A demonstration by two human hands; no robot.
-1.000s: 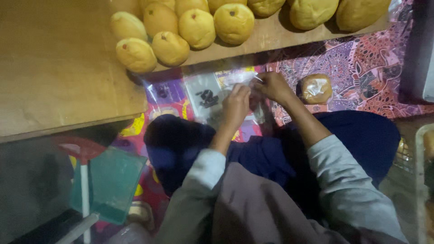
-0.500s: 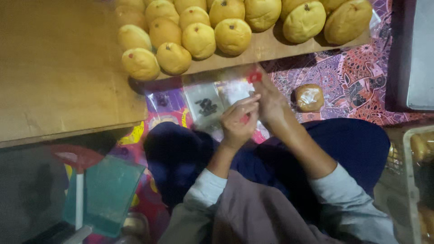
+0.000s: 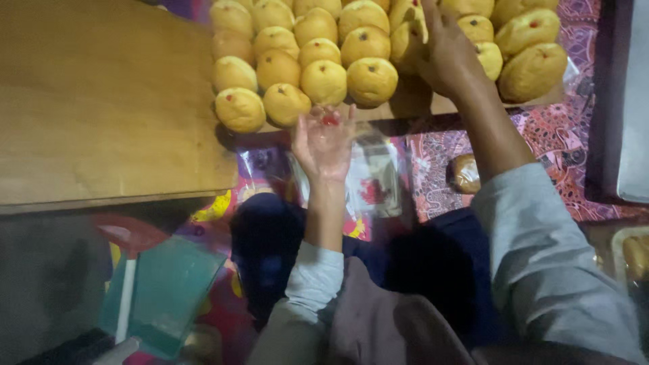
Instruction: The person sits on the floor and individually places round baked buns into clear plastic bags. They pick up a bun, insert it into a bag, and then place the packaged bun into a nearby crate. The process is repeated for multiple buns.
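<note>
Rows of round yellow buns [image 3: 323,81] lie on a low wooden board [image 3: 101,115]. My right hand [image 3: 449,51] reaches over them, its fingers closed around one bun [image 3: 407,40] in the back rows. In front of the board's edge my left hand [image 3: 324,138] is raised palm up. It holds the mouth of a clear plastic bag [image 3: 378,179], with a small red bit at the fingertips. The bag hangs over a patterned cloth [image 3: 541,128] and my dark lap.
A bun wrapped in plastic [image 3: 465,174] lies on the cloth to the right of the bag. A grey tray [image 3: 635,101] stands at the far right, a container with more buns [image 3: 635,257] below it. A teal plastic object [image 3: 162,290] sits at lower left.
My right hand has left the bag and gone up onto the buns. My left hand has lifted the bag toward the board's edge. The view has shifted closer to the buns.
</note>
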